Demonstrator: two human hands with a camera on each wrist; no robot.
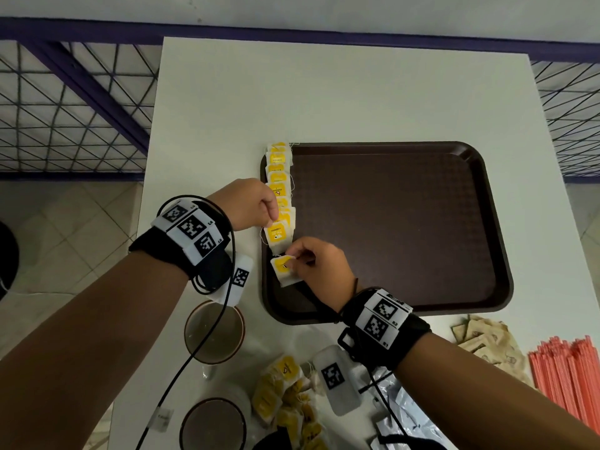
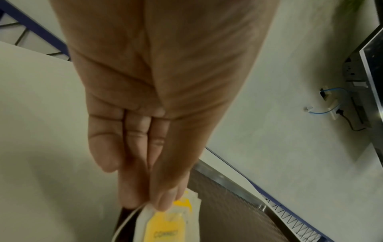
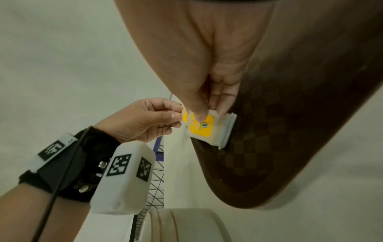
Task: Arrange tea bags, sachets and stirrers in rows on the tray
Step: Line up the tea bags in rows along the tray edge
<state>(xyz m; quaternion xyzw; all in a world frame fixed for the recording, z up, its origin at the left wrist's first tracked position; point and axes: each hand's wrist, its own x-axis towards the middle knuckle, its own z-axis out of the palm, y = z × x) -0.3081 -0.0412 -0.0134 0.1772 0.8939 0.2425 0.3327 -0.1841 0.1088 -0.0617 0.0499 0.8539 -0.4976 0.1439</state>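
The tea-bag row along the tray's [image 1: 389,222] left edge was being extended toward its near-left corner. The left hand [image 1: 250,206] pinched the row's nearest bag [image 1: 277,233]; the right hand [image 1: 319,261] pinched a fresh tea bag [image 1: 285,269] just below it. Next, probably, that bag had to be laid flat, overlapping its neighbour, then released. Sachets [image 1: 487,345] and stirrers [image 1: 571,375] waited at the counter's near-right corner.

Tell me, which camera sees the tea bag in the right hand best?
The right wrist view: the tea bag fills the middle, pinched by the right hand, yellow label clear. The head view shows it small. The left wrist view doesn't show it, only another bag.
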